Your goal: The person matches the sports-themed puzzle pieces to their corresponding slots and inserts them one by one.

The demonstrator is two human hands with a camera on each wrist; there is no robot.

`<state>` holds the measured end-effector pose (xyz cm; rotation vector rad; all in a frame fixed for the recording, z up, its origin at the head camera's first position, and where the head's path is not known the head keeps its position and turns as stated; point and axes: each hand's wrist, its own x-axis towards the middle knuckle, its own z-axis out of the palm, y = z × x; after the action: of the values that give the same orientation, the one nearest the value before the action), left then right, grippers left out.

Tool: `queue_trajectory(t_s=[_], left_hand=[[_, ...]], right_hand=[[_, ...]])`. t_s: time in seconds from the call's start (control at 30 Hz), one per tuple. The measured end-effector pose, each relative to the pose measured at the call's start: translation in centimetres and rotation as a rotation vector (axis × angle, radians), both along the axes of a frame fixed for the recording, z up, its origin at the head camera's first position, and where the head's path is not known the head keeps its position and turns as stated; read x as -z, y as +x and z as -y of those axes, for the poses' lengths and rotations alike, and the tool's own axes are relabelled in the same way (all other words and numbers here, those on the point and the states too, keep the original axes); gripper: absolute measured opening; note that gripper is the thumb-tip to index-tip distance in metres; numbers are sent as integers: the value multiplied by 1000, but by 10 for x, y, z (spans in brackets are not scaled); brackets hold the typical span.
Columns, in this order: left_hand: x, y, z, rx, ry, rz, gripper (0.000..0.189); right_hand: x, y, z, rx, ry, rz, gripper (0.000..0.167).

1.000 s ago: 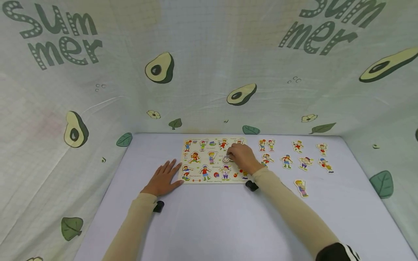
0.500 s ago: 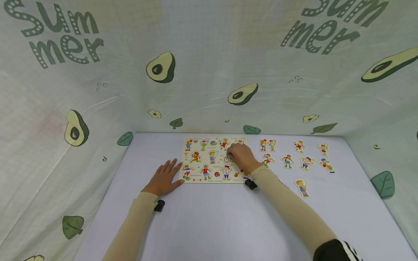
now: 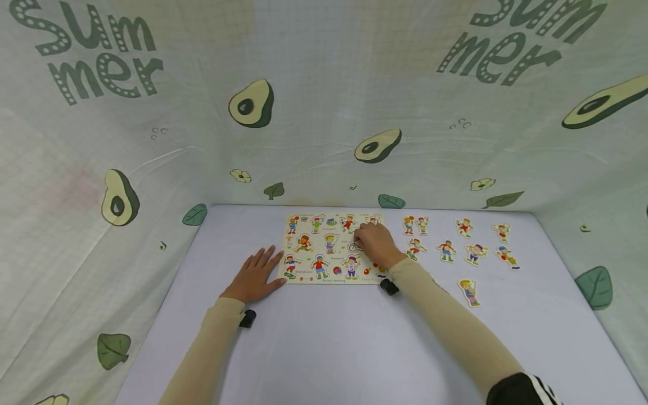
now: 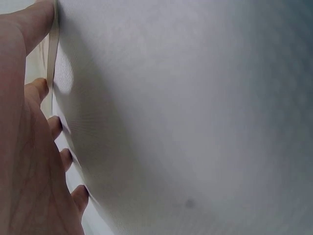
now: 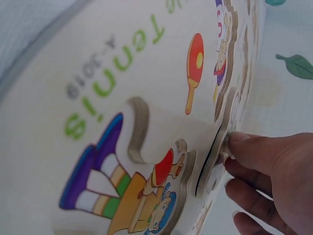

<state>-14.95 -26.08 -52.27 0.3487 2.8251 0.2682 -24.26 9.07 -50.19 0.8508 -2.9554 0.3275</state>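
Note:
A cream wooden puzzle board (image 3: 316, 279) with recessed pictures of children playing sports lies near the back of the table. My left hand (image 3: 251, 278) rests spread on the tabletop, with its index fingertip and thumb at the board's left edge. In the left wrist view, the left fingers (image 4: 29, 29) reach along that edge. On the right half of the board, my right hand (image 3: 377, 243) pinches a bicycle puzzle piece (image 3: 352, 247) at its recess. Seen from the right wrist, the thumb (image 5: 249, 149) is on this piece and the other fingers curl below it; most of its picture is hidden.
Right of the board, several loose child-shaped puzzle pieces lie scattered, among them a baseball player (image 3: 469, 292) nearest the front and a soccer player (image 3: 463, 227) at the back. A patterned cloth (image 3: 314, 112) stands as a wall behind the white table (image 3: 324, 343).
The bicycle piece has gone from slightly raised to lying flatter in the board under my right fingers. My left hand has stayed in place.

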Motion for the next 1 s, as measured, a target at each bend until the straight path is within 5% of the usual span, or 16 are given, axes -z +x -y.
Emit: queue_trajectory(t_s=[1.0], left_hand=[[4, -2, 5, 22, 30, -7, 80]], right_hand=[[0, -3, 4, 26, 17, 7, 7]])
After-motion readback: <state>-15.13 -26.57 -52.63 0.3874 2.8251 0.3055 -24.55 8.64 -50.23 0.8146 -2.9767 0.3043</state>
